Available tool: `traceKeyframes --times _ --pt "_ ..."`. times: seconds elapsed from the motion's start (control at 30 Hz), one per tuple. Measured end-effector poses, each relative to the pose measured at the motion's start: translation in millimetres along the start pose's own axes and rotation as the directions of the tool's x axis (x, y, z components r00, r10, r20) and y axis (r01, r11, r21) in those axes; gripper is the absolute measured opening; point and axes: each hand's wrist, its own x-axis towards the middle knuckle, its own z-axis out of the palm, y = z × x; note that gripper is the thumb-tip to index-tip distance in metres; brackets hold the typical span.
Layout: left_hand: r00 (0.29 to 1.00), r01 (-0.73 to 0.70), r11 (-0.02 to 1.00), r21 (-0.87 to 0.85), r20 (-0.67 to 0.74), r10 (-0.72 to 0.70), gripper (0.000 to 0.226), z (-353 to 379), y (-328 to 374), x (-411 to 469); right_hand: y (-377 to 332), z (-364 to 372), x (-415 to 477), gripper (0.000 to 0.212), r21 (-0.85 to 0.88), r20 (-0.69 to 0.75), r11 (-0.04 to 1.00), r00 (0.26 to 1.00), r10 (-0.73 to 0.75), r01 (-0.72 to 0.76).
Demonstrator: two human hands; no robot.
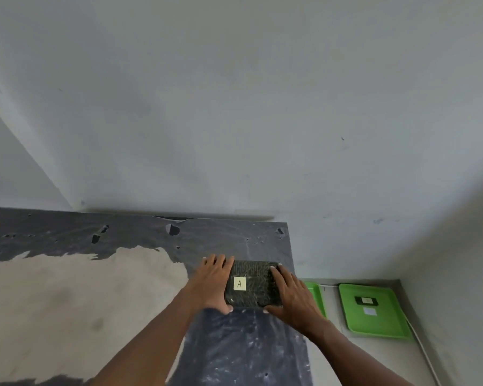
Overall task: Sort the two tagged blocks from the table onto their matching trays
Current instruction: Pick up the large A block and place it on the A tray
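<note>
A dark patterned block (253, 282) with a pale tag marked "A" lies near the right end of the table (95, 296). My left hand (214, 282) clasps its left side and my right hand (293, 296) clasps its right side, thumbs at the near edge. On the floor to the right lies a green tray (385, 324) with a dark label and a pale tag in it. A second green tray (317, 295) shows only as a strip past the table's edge, behind my right hand. No second block is in view.
The table top is worn, with dark torn covering and bare pale patches. Its right edge (296, 268) drops to the floor. A grey wall stands right behind the table and another closes the right side. A white cord (421, 346) runs along the floor beside the tray.
</note>
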Motion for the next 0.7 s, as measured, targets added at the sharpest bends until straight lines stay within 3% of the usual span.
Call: traceKeyframes --times 0.37,0.53,0.7 --pt "0.984 0.142 0.989 -0.050 0.120 -0.135 0.128 3.0 161.6 31.7 141.6 -22.9 -57.8 0.112 -0.049 0.112 0.984 0.980 -0.163 0.170" --pt "0.987 0.111 0.993 -0.034 0.121 -0.106 0.122 -2.4 189.9 41.6 166.3 -25.3 -74.2 0.123 -0.033 0.129 0.988 0.981 -0.147 0.152" --pt "0.997 -0.007 1.000 0.003 0.079 0.007 0.117 -15.1 204.3 61.8 182.1 -29.8 -85.8 0.122 -0.001 0.095 0.997 0.993 -0.074 0.075"
